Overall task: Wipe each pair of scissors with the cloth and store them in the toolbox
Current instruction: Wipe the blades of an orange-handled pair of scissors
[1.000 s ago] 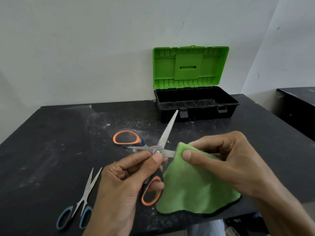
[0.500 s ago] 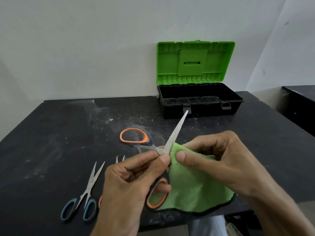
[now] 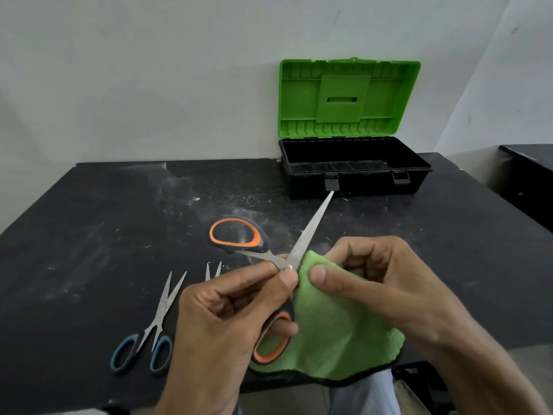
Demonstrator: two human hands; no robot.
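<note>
Left hand: thumb and fingers pinch the orange-handled scissors at the pivot, above the table.
Right hand: thumb and curled fingers pinch the green cloth just beside that pivot.
Scissors: handles spread wide; one bare blade points toward the toolbox, the other is hidden by the cloth.
Toolbox: at the table's back, lid upright against the wall. Divided compartments show inside, but their contents cannot be told.
Other pairs: blue-handled scissors lie left, with two more blade tips near them.
</note>
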